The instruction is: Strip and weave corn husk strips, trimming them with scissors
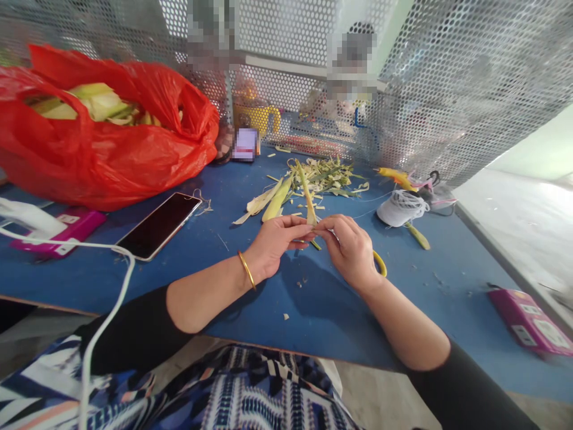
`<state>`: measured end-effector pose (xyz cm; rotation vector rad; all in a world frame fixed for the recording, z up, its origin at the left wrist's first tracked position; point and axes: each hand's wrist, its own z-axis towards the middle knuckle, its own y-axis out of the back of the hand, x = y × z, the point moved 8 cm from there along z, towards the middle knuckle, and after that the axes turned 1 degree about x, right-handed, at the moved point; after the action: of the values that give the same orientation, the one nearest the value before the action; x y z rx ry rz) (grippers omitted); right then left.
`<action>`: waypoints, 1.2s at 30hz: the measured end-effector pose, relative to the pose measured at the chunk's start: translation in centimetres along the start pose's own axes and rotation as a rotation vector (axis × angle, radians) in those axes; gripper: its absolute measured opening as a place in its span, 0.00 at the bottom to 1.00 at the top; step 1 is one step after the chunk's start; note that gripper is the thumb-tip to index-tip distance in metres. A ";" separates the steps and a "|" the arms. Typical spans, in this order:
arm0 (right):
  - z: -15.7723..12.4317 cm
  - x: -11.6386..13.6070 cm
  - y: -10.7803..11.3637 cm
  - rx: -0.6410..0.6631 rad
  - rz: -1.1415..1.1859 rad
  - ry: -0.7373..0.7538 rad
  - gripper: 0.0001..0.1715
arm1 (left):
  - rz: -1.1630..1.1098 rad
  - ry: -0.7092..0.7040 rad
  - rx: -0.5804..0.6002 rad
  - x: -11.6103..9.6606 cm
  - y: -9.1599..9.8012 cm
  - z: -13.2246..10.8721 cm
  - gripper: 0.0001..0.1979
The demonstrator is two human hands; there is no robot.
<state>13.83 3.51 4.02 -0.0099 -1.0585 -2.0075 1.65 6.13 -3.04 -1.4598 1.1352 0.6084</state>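
Note:
Over the blue table [250, 286], my left hand [275, 242] and my right hand [349, 248] meet and pinch a narrow yellow-green leaf strip [307, 200] that rises upright between the fingertips. Both hands have their fingers closed on it. A gold bangle [246, 270] circles my left wrist. A yellow loop, perhaps a scissor handle [380, 263], shows beside my right palm. Behind the hands lies a heap of leaf trimmings [324, 174] and a few longer pale leaves [268, 203].
A red plastic bag [102, 143] full of leaves sits at the back left. A phone [160, 224] and a pink box [74, 227] with a white cable [107, 316] lie left. A spool of white thread [400, 208] and another pink box [530, 319] lie right. Perforated metal screens [470, 77] stand behind.

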 end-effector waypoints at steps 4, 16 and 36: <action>-0.2 -0.4 -0.2 -0.024 0.059 -0.098 0.09 | 0.021 -0.072 -0.022 -0.3 -0.1 -0.2 0.07; -0.6 -1.7 -0.3 -0.083 0.292 -0.388 0.02 | 0.116 -0.225 -0.118 -1.0 0.0 -0.7 0.02; -0.2 -0.6 0.1 -0.066 0.174 -0.210 0.09 | 0.098 -0.070 -0.032 0.0 0.0 -0.2 0.09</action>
<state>14.39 3.76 3.71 -0.3437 -1.0818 -1.9113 1.58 5.99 -3.04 -1.4057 1.1511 0.7433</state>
